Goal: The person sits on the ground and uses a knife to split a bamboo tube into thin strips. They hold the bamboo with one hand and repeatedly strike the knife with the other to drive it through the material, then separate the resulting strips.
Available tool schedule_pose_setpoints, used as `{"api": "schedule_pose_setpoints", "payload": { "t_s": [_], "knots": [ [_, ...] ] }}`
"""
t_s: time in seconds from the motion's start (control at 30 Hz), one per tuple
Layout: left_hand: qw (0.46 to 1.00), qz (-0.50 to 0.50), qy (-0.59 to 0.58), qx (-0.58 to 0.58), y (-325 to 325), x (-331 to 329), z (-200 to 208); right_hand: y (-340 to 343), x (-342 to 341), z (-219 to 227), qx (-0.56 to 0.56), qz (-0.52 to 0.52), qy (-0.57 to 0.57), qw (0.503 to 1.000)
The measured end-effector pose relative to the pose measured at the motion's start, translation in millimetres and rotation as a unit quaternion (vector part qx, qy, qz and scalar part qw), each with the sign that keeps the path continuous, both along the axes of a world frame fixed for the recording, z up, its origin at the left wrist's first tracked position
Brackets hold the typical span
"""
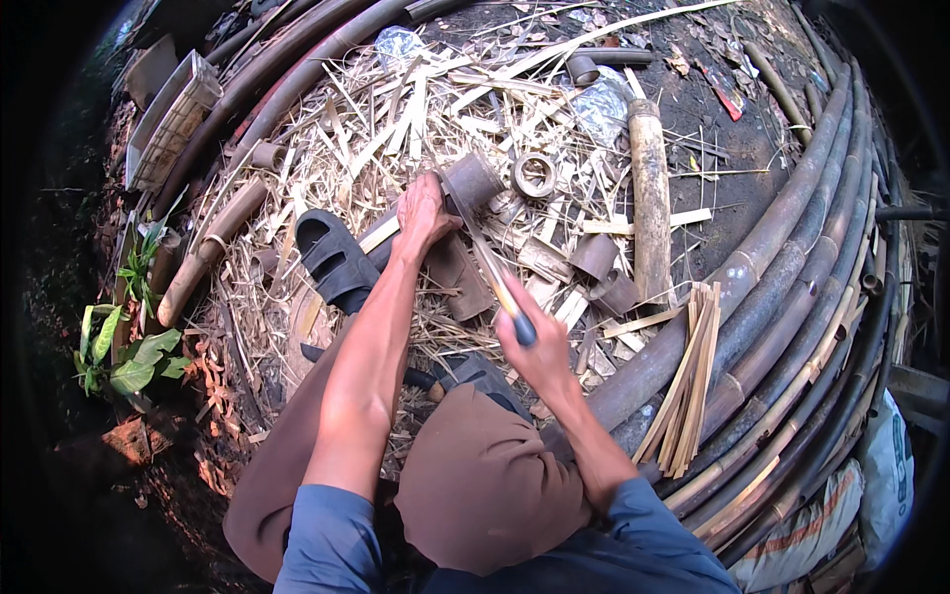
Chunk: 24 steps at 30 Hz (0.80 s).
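My left hand (424, 213) is closed round a dark bamboo pole (473, 181), close to its far end. In my right hand (539, 351) is the light handle, tipped with blue, of a hand saw (485, 252). The saw's long narrow blade slants away to the upper left and lies across the bamboo, just right of my left fingers. Its teeth are too small to make out. Below the pole lies a split brown bamboo piece (457, 277). A cut bamboo ring (535, 175) sits just right of the pole's end.
Pale bamboo shavings (396, 119) cover the ground. A black sandal (336, 259) is left of my left forearm. An upright-lying bamboo length (649, 198) and short offcuts (595, 255) lie to the right. Long poles (792, 233) curve along the right, with a bundle of strips (690, 381) on them.
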State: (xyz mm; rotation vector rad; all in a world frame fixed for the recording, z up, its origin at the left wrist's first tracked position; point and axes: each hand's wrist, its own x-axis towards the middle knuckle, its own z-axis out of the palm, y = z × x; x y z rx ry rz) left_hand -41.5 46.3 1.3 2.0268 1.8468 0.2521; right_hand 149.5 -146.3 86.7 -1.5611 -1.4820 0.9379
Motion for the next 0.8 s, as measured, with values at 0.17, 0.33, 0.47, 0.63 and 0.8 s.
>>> {"api": "schedule_pose_setpoints", "payload": {
  "t_s": [0.17, 0.33, 0.47, 0.63, 0.8],
  "knots": [
    [0.999, 0.007, 0.033, 0.036, -10.1, -8.8, 5.3, -105.9, 54.6, 38.5, 0.062, 0.029, -0.02, 0.997],
    [0.993, 0.003, -0.025, 0.118, 3.7, -1.8, -30.5, 90.4, -42.1, -3.4, 0.06, -0.029, -0.022, 0.998],
    [1.0, 0.004, -0.007, 0.017, 1.7, 4.8, -3.5, 25.8, -11.9, -2.1, -0.001, -0.004, 0.013, 1.0],
    [1.0, 0.008, 0.02, 0.019, -5.5, -3.1, 10.2, -102.0, 44.8, 31.5, 0.002, 0.029, -0.006, 1.0],
    [0.993, 0.014, -0.03, 0.112, 1.5, -9.6, -33.4, 80.1, -41.4, -7.6, 0.024, -0.005, -0.03, 0.999]
  ]
}}
